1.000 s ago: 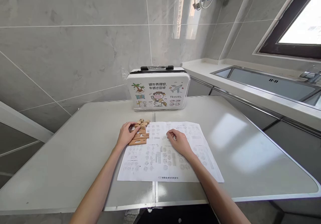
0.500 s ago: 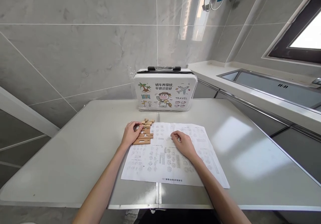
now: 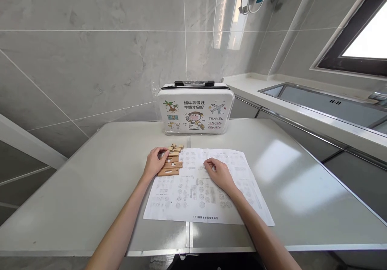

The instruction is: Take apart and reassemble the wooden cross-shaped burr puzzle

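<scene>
My left hand (image 3: 155,162) lies at the left edge of a row of notched wooden puzzle pieces (image 3: 168,172). Its thumb and fingers close on a small wooden piece (image 3: 173,154) near the top of the row. Beyond it, several short wooden blocks (image 3: 178,147) lie in a cluster. Dark numerals mark some of the longer pieces. My right hand (image 3: 220,173) rests on a large printed sheet (image 3: 208,209), fingers curled together, with nothing visible in them. The sheet carries small drawings and text that appears upside down from here.
A white case (image 3: 196,115) with cartoon prints and a black handle stands at the back of the grey folding table (image 3: 90,189), by a tiled wall. A seam runs down the table's middle. On the right are a counter and a sink (image 3: 326,100).
The whole view has shifted slightly, so things appear a little farther left. Both hands keep nearly the same places on the pieces and the sheet.
</scene>
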`<state>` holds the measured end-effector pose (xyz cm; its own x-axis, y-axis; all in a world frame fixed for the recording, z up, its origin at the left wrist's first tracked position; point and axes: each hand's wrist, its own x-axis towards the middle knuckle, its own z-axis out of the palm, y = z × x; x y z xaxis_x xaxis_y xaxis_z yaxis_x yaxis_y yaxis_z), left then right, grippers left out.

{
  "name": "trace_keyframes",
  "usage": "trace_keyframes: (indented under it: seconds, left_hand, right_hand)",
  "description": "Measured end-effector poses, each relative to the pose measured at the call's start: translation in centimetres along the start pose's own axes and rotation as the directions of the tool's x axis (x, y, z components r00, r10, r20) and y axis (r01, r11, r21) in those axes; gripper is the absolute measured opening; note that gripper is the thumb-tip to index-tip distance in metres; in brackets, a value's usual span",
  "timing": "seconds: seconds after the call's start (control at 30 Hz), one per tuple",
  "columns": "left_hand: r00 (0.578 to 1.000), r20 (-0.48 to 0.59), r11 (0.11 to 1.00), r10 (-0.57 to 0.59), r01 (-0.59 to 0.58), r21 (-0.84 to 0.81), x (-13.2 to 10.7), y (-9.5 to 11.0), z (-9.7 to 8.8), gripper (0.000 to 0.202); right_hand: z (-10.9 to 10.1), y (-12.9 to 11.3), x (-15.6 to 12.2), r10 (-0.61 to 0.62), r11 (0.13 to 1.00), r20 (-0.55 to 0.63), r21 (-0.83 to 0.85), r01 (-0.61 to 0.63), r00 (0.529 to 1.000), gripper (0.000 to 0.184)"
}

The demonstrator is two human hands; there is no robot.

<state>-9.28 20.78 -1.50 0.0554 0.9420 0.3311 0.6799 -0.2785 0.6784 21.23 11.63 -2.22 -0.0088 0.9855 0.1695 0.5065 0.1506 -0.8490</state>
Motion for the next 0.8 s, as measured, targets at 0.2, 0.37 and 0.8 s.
trace_keyframes:
  seconds: [0.2,0.37,0.8]
  left_hand:
    - [0.991,-0.08,0.988,-0.103,0.093,-0.125,0.2,-0.1,-0.2,0.036]
    - [0.986,-0.112,0.983,-0.123,0.105,-0.15,0.4,-0.7,-0.1,0.033]
    - [0.988,-0.149,0.983,-0.046,0.072,0.17,-0.4,0.4,-0.1,0.019]
  right_hand:
    - [-0.1,-0.1,0.1,-0.004,1.0,0.004,-0.001,0.004,1.0,0.023]
    - [-0.1,-0.1,0.1,-0.012,1.0,0.0,-0.013,0.012,1.0,0.024]
    - [0.0,-0.1,0.2,-0.011,1.0,-0.009,-0.026,0.011,1.0,0.024]
